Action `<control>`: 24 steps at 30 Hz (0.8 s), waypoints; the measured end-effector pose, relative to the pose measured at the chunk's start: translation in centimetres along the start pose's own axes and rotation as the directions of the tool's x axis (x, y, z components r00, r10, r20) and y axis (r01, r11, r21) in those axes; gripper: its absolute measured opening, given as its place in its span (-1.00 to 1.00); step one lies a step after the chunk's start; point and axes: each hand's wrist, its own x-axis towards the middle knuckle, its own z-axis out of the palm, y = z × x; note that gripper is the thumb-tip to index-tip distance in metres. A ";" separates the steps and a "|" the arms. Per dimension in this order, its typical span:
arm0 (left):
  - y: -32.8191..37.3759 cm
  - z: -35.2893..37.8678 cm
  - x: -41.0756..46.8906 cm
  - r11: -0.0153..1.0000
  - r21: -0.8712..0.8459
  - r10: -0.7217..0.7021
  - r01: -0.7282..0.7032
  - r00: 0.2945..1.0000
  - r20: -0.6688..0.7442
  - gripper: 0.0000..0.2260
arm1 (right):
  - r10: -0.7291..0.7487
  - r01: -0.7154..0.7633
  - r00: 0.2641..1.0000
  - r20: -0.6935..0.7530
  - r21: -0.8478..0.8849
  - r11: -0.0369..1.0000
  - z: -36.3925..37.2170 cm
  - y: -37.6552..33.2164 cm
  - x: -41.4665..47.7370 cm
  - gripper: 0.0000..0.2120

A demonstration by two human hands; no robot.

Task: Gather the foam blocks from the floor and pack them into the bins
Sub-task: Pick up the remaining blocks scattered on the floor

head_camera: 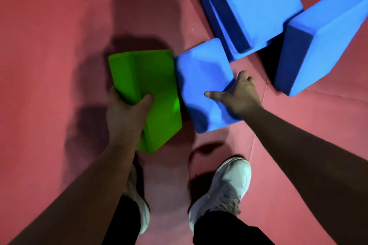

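My left hand (127, 113) grips a bright green foam block (147, 93), thumb on its top face and fingers under its left edge. Right beside it is a blue foam block (201, 85); my right hand (237, 93) holds its right edge, thumb lying across the top face and fingers curled over the side. Both blocks are held above the red floor mat (49, 65), casting shadows on it. Two more blue foam blocks lie on the mat: a large one (256, 6) at the top and another (322, 42) at the far right. No bin is in view.
My two feet in white sneakers (225, 189) stand on the mat below the blocks. Mat seams (258, 121) run past my right wrist. Bare red mat stretches over the whole left side.
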 end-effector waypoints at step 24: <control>34.2 -46.2 1.4 0.964 -0.261 0.019 -0.044 0.995 -0.098 -0.40 | -0.436 0.460 0.848 -0.300 0.009 0.888 -31.3 -49.6 -27.3 -0.32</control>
